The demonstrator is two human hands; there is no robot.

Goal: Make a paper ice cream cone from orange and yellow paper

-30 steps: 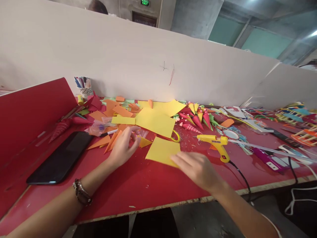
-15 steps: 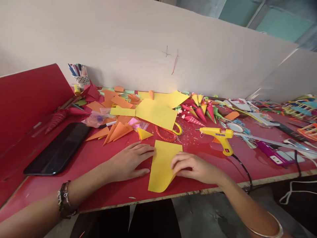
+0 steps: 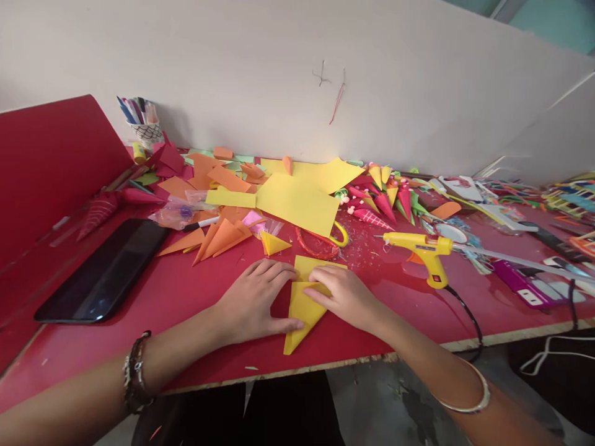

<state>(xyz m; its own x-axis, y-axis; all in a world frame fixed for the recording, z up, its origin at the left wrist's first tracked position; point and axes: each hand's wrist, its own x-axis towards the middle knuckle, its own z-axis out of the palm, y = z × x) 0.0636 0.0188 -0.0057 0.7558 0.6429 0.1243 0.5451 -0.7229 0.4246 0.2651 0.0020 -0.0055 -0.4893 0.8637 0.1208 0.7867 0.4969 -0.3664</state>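
A strip of yellow paper (image 3: 304, 305) lies near the front edge of the red table, its lower right corner folded over to the left into a slanted edge. My left hand (image 3: 255, 300) rests flat along the paper's left side, fingers stretched out, with the thumb on the lower folded part. From the right, my right hand (image 3: 351, 297) grips the folded-over flap near the top, fingers and thumb close together; the fingertips partly cover the paper. Just beyond stand a small yellow paper cone (image 3: 273, 243) and scissors with a red and yellow handle (image 3: 343, 235).
A yellow glue gun (image 3: 421, 251) with a black cord lies to the right, near a purple power strip (image 3: 523, 285). To the left is a black phone (image 3: 102, 269). Yellow sheets (image 3: 302, 201), orange paper pieces (image 3: 227, 238) and small decorated cones (image 3: 383, 204) crowd the back.
My right hand has carried the paper's lower right corner up and left, folding it over. My left thumb has moved onto the paper. The view has shifted slightly.
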